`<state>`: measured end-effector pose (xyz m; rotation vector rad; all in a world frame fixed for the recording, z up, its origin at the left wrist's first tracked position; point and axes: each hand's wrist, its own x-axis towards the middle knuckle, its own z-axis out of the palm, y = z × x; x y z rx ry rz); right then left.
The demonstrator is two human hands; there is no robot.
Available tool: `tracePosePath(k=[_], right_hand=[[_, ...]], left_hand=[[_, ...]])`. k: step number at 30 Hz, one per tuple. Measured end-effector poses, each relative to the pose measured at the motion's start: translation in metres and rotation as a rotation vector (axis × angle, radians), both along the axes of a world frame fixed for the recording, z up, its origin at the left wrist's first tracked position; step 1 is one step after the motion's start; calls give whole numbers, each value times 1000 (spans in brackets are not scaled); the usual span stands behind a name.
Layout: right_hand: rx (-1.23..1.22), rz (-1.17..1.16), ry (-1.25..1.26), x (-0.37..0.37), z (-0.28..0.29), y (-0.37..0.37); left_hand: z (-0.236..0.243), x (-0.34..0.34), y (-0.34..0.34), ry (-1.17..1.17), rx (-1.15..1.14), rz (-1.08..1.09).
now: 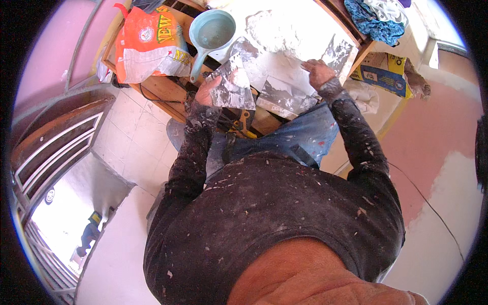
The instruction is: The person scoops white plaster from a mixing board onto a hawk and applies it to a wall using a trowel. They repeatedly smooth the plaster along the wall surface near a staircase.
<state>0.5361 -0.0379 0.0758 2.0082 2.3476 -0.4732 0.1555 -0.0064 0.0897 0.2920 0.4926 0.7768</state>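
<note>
My left hand (208,93) grips the edge of a shiny flat metal plate (235,91) smeared with white paste. My right hand (320,75) is closed over the right part of the work surface; what its fingers hold, if anything, is not clear. Left of it, at the near edge, lies a paste-streaked metal piece (287,97). White paste (274,33) is heaped on the board beyond both hands, partly washed out by glare. A light-blue dipper (213,30) stands beyond my left hand, its handle pointing toward me.
An orange and white sack (152,46) rests on the wooden frame at left. Blue patterned cloth (378,23) lies at far right, above a blue and yellow bag (384,73). A cable (427,201) runs along the right. At lower left, a person (89,236) appears beyond an opening.
</note>
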Motion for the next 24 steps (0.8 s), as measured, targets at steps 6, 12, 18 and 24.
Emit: tracePosePath(k=[6, 12, 18, 24], right_hand=[[-70, 69, -101, -54, -29, -11], [198, -66, -63, -17, -11, 29], [-183, 39, -114, -7, -1, 43], [67, -18, -111, -12, -61, 12]], left_hand=[[-3, -7, -2, -22, 20, -4], [7, -5, -9, 54, 4, 58], [19, -2, -9, -12, 14, 61], [-7, 15, 6, 14, -4, 59]])
